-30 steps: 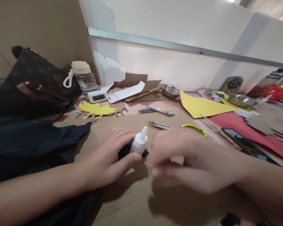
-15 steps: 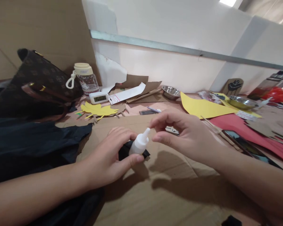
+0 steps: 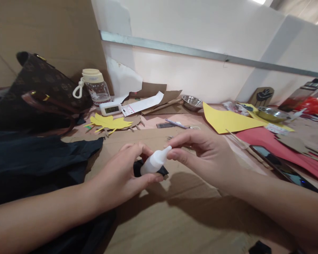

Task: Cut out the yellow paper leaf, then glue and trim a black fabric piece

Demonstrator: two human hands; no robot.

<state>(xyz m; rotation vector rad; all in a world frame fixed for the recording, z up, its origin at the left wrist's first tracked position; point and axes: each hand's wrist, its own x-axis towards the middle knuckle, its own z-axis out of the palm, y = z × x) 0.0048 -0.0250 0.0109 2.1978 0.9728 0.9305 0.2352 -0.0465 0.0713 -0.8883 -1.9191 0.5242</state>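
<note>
A small white squeeze glue bottle (image 3: 151, 163) with a pointed nozzle leans to the right above the cardboard sheet (image 3: 180, 218). My left hand (image 3: 124, 169) is wrapped round its body, thumb in front and fingers behind. At the nozzle's tip, thumb and forefinger of my right hand (image 3: 198, 151) are pinched together; whether a small cap sits between them I cannot make out. Beneath the bottle and partly behind my left fingers lies a black scrap (image 3: 163, 171). Black fabric-like material (image 3: 37, 165) spreads beside my left forearm.
Along the back stand a brown handbag (image 3: 50, 95), a clear bottle (image 3: 96, 90), a small digital clock (image 3: 110, 109) and a metal bowl (image 3: 192, 102). Yellow leaf cutouts (image 3: 110, 121), a yellow sheet (image 3: 228, 121), a red sheet (image 3: 270, 144) and a phone (image 3: 283, 169) surround the cardboard.
My right thumb and forefinger have closed onto the nozzle tip, which they were just beside before. The glue bottle has tilted further to the right in my left hand.
</note>
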